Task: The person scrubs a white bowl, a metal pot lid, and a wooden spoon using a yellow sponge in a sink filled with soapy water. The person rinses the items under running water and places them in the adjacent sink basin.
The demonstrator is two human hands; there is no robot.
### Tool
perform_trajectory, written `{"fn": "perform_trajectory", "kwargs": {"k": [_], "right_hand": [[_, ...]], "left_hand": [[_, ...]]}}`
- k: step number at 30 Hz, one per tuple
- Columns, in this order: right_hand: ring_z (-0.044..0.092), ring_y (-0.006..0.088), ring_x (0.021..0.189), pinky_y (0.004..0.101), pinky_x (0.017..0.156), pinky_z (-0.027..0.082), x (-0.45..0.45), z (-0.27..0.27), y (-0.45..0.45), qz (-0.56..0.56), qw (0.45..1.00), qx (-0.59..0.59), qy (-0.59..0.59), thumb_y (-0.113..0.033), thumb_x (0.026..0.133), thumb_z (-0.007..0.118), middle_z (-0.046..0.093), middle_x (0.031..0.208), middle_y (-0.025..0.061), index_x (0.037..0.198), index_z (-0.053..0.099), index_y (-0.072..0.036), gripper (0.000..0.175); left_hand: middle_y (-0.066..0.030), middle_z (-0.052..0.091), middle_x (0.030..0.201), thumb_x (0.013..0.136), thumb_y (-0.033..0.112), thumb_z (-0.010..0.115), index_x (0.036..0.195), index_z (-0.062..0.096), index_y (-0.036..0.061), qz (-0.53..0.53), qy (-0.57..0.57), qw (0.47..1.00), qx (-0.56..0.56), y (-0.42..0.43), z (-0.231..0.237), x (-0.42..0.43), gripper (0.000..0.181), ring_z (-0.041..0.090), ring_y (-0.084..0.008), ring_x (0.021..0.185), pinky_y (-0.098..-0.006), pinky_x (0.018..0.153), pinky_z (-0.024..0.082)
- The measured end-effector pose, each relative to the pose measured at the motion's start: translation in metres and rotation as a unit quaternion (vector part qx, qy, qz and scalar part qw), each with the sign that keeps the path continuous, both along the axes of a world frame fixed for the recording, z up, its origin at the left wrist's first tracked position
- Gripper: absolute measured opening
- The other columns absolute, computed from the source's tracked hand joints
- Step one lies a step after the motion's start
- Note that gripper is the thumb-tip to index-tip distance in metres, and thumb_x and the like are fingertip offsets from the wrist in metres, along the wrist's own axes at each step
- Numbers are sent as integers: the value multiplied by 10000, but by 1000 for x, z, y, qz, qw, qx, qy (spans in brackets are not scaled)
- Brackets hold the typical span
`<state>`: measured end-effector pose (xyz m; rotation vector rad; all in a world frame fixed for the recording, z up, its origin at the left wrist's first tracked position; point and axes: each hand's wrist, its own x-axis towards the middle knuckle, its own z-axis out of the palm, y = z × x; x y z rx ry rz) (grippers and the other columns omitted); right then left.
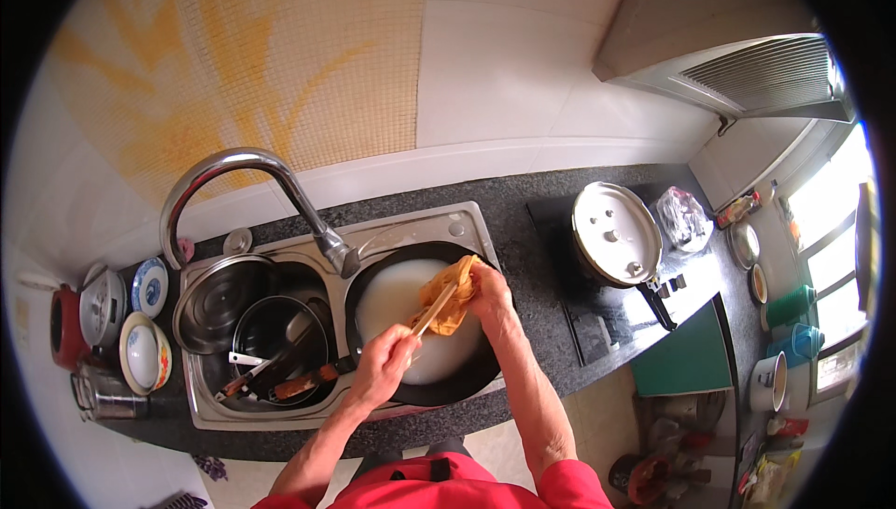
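My left hand (383, 365) grips one end of a pale, slender stick-like utensil (438, 307), perhaps chopsticks. An orange-brown cloth (448, 292) is wrapped about its far part, and my right hand (492, 293) holds the cloth there. Both hands are above a large dark wok (364, 257), which sits over the right sink basin with cloudy whitish water (392, 292) in it. The wok's wooden handle (304, 381) points left over the other basin. My right fingertips are partly hidden by the cloth.
The left basin holds a steel lid or bowl (217, 306), a dark pot (241, 330) and several utensils. A chrome faucet (259, 157) arches above. Bowls (143, 355) stand on the left counter. Rightward, a pressure cooker (616, 229) rests on the black cooktop (553, 229), beside a plastic bag (683, 218).
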<state>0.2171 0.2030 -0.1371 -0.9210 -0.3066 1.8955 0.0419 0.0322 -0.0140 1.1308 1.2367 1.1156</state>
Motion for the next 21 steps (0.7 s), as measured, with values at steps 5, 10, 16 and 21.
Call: {"fn": "perform_trajectory", "kwargs": {"k": [5, 10, 16, 21], "right_hand": [[610, 252, 804, 396, 762, 508, -3, 23, -4, -58, 996, 67, 2, -57, 846, 438, 611, 874, 130, 925, 552, 24, 160], [529, 133, 636, 258, 612, 462, -29, 76, -43, -66, 986, 129, -77, 53, 784, 507, 552, 740, 36, 779, 507, -45, 98], [439, 69, 521, 200, 477, 387, -49, 71, -62, -5, 988, 123, -88, 29, 776, 562, 488, 668, -8, 786, 440, -93, 173], [529, 128, 558, 254, 518, 467, -49, 65, -47, -37, 993, 21, -109, -20, 783, 575, 540, 673, 23, 781, 510, -71, 82]], "left_hand": [[19, 493, 669, 912, 192, 497, 921, 526, 24, -50, 2, 998, 45, -27, -40, -27, 171, 451, -65, 588, -209, 537, 375], [-55, 587, 824, 894, 248, 529, 1060, 489, 2, -82, 41, 994, 53, 12, -37, -28, 299, 563, -149, 741, -282, 692, 466], [-159, 586, 696, 886, 248, 514, 888, 529, 19, 9, 169, 985, -1, 70, -20, -1, 229, 589, -292, 627, -384, 552, 455], [-209, 550, 633, 868, 195, 522, 799, 492, 37, 54, 331, 936, 108, 42, -25, 15, 175, 560, -395, 605, -472, 505, 425]]}}
